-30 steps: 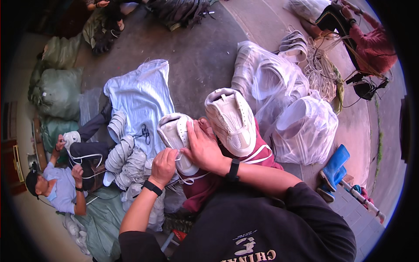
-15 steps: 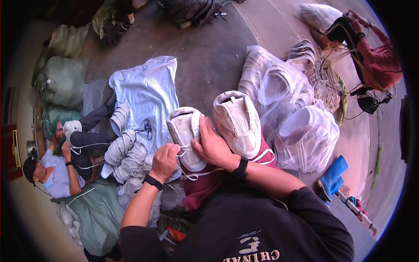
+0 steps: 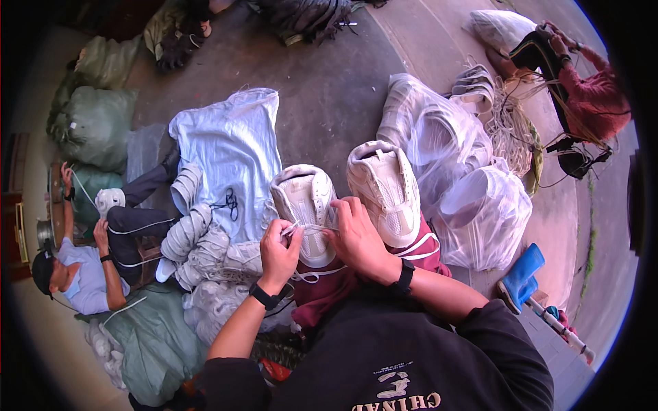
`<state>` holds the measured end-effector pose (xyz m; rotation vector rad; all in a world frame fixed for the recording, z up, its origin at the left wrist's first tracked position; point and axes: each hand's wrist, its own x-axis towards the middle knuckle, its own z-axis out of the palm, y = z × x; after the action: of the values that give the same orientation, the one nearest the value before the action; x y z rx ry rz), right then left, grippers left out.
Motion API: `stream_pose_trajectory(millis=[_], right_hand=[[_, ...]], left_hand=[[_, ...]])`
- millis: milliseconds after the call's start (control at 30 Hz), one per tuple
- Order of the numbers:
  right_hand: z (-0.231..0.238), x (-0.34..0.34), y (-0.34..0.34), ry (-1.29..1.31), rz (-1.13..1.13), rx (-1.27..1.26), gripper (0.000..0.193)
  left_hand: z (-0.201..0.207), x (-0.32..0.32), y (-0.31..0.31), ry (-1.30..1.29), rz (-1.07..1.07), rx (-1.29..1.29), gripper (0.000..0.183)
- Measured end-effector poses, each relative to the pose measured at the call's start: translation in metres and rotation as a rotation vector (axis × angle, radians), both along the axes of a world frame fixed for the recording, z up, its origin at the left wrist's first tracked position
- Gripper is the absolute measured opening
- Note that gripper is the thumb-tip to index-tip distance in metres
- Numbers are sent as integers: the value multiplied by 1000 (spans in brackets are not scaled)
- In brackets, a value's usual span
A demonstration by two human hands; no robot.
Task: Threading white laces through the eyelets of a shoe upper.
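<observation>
Two off-white sneakers rest side by side on my lap, the left sneaker (image 3: 299, 192) and the right sneaker (image 3: 385, 179), toes toward me. A white shoelace (image 3: 312, 227) runs across the left one's front between my hands. My left hand (image 3: 279, 255) pinches the lace at the shoe's left side. On the other side, my right hand (image 3: 358, 236) has its thumb and fingers closed near the lace's other stretch; its fingertips partly hide it. Loose lace loops hang below the toe of the left sneaker and beside the right one.
White sneakers (image 3: 188, 229) lie heaped at left beside a pale blue sheet (image 3: 236, 147). Clear plastic bags (image 3: 483, 216) of shoes stand at right, near laces (image 3: 510, 133) and a blue boot (image 3: 522, 277). A co-worker (image 3: 89, 274) laces a shoe at left; another person (image 3: 593, 96) sits far right.
My right hand has left the left sneaker's side and come to the lace at its front. Both hands and sneakers have shifted slightly right. The left co-worker's arm has stretched out, pulling a lace.
</observation>
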<state>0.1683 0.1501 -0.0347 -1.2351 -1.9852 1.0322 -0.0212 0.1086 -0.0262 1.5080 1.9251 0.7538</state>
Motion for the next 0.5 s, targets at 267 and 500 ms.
stream_pose_trajectory(millis=[267, 500], right_hand=[[-2, -51, -20, -206, 147, -122, 21], [-6, -95, -34, -94, 122, 85, 15]], left_hand=[[-12, -58, -28, -161, 20, 54, 17], [-15, -93, -50, -166, 48, 55, 16]])
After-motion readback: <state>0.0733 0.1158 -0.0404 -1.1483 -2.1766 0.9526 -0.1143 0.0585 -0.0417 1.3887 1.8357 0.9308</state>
